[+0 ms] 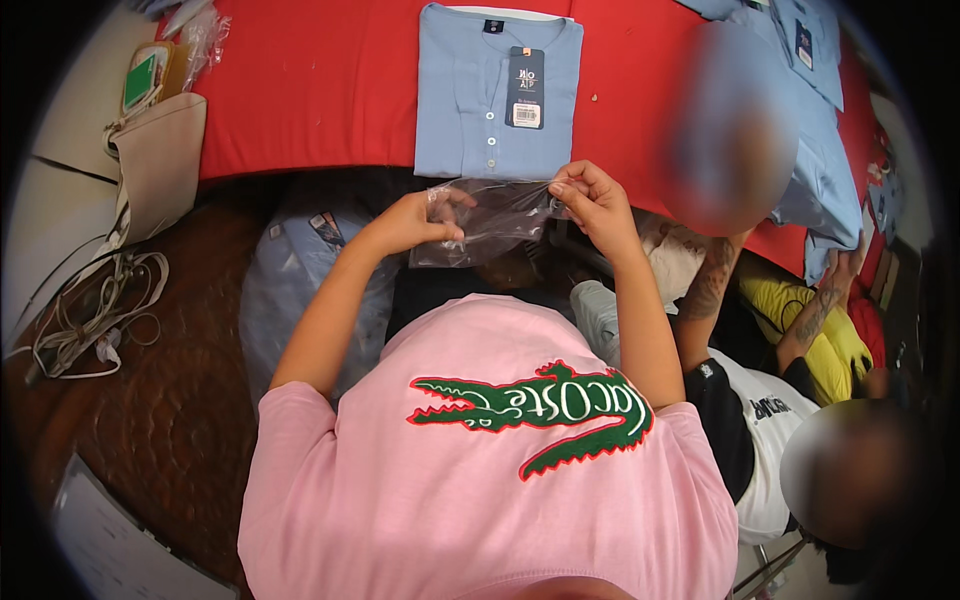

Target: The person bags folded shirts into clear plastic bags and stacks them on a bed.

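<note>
A clear plastic bag (495, 222) stretches between my two hands, just in front of the table's edge. My right hand (597, 205) pinches the bag's right end between thumb and fingers. At its left end, my left hand (420, 220) touches the plastic with thumb and fingers apart; the film overlaps its fingers, and I cannot tell whether they are inside. Just beyond the bag lies a folded light-blue buttoned shirt (455, 110), flat on the red-covered table (310, 90). A dark hang tag (527, 88) rests on the shirt's front.
At the right, a co-worker (770, 430) has tattooed arms near more blue shirts (825, 180). A bagged bundle of blue clothing (300, 270) sits below the table by my left arm. Coiled cables (105, 310) and a beige pouch-like item (165, 160) are at the left.
</note>
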`<act>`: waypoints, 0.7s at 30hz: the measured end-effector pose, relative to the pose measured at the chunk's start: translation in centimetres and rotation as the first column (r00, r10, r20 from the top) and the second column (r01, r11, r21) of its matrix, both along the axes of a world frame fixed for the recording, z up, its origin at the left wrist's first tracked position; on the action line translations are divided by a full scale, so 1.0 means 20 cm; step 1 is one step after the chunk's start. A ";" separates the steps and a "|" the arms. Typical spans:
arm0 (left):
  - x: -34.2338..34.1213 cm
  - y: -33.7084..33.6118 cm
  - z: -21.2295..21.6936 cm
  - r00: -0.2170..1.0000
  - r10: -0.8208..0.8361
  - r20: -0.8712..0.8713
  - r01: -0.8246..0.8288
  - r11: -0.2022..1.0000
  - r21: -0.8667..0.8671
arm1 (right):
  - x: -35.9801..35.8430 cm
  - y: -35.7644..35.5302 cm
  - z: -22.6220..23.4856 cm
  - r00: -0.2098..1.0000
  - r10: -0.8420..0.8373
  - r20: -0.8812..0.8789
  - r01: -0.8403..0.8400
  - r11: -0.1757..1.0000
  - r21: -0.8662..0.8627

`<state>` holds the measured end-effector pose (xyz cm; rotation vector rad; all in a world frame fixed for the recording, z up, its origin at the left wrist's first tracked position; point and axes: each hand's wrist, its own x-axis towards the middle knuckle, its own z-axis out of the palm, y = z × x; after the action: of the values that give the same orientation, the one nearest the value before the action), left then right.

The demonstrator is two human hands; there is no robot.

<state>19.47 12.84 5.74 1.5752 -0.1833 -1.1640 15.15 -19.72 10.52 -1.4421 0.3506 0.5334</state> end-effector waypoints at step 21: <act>0.02 -0.19 0.14 0.978 -0.021 -0.206 -0.016 0.985 -0.174 | -0.03 0.06 0.02 0.938 0.173 0.301 -0.135 0.980 -0.143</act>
<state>19.90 9.05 8.45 1.2915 -0.1455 -1.2706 14.63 -18.48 10.88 -1.6517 0.0166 0.4055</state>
